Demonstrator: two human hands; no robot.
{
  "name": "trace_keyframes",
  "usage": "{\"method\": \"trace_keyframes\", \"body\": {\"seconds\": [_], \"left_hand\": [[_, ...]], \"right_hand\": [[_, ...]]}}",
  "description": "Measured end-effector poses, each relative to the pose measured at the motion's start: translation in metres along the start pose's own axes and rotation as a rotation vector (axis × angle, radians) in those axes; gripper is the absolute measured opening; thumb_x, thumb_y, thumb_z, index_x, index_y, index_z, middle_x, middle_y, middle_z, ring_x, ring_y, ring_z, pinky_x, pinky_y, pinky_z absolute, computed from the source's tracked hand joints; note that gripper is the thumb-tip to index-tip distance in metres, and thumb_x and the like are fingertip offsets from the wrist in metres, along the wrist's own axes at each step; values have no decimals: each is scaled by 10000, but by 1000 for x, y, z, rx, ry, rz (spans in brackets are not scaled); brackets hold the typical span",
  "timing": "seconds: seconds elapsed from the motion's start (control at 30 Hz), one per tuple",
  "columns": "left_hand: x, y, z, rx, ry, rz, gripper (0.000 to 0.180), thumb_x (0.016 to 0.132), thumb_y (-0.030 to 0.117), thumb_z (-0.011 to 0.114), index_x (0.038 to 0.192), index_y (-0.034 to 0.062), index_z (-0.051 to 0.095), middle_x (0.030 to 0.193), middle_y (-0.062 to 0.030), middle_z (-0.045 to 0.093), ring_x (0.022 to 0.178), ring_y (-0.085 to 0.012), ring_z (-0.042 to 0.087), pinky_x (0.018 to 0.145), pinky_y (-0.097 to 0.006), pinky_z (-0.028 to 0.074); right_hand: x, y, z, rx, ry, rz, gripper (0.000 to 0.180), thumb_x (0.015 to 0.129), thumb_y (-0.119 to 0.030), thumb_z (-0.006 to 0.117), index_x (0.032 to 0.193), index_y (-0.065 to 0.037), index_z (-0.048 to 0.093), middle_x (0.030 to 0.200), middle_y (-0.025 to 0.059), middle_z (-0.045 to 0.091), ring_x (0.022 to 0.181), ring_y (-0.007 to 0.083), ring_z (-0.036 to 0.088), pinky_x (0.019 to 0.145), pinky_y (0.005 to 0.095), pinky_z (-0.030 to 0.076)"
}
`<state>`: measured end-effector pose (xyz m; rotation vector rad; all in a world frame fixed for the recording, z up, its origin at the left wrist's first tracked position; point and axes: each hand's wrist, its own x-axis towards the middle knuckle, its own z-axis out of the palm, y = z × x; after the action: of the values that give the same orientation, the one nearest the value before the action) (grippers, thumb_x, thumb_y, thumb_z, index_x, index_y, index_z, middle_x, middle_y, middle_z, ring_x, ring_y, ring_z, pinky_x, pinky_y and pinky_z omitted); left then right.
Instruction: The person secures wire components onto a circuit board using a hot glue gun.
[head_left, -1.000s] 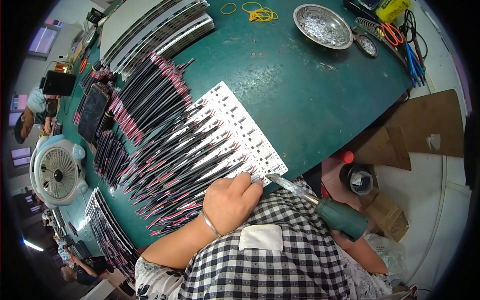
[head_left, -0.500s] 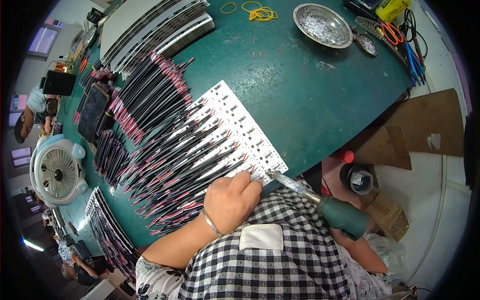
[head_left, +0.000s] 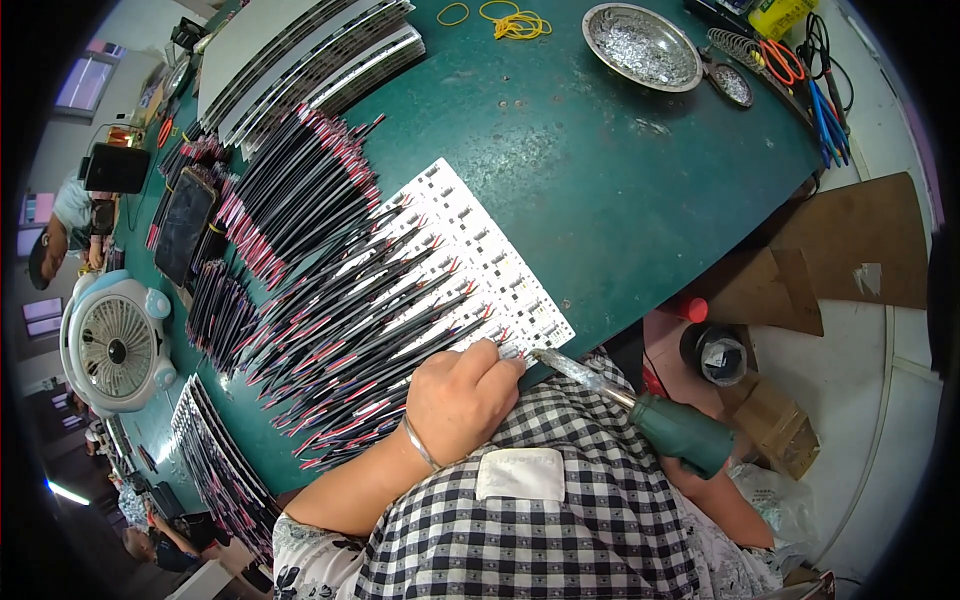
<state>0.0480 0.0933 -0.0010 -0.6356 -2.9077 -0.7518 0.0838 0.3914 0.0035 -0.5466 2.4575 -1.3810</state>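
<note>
In the head view, one white circuit board [head_left: 490,255] lies on the green worktop [head_left: 640,210], in front of the person. Many black wires [head_left: 370,305], too many to count, lie across its left part, with red ends showing on it. The left hand [head_left: 462,395] is curled, its fingers pressed together at the board's near corner; I cannot tell what they pinch. The right hand [head_left: 690,484], partly hidden, grips one soldering iron [head_left: 682,436] by its green handle. The iron's tip is at that same corner, just beside the left fingers. Farther back are one big metal bowl [head_left: 643,47], one small dish [head_left: 732,86] and one lone yellow rubber band [head_left: 453,6] near a yellow tangle [head_left: 515,24]. One phone [head_left: 185,225] and one fan [head_left: 116,345] are on the left.
</note>
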Motion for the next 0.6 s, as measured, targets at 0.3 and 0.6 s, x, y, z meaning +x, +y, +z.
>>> {"method": "trace_keyframes", "body": {"seconds": [0.3, 0.6], "left_hand": [[0, -1, 0, -15, -12, 5, 242, 646, 56, 719, 870, 123, 660, 685, -13, 482, 549, -188, 521, 479, -316, 418], [0, -1, -1, -23, -9, -18, 228, 644, 38, 713, 850, 121, 658, 674, -17, 486, 539, -192, 524, 474, -321, 419]], "right_hand": [[2, -1, -5, -82, -25, -38, 280, 750, -90, 662, 1018, -11, 663, 989, 131, 680, 871, 270, 672, 790, 349, 523], [-6, 12, 3, 20, 33, -21, 284, 733, -123, 688, 1001, -29, 677, 987, 129, 680, 901, 303, 656, 816, 388, 507]]}}
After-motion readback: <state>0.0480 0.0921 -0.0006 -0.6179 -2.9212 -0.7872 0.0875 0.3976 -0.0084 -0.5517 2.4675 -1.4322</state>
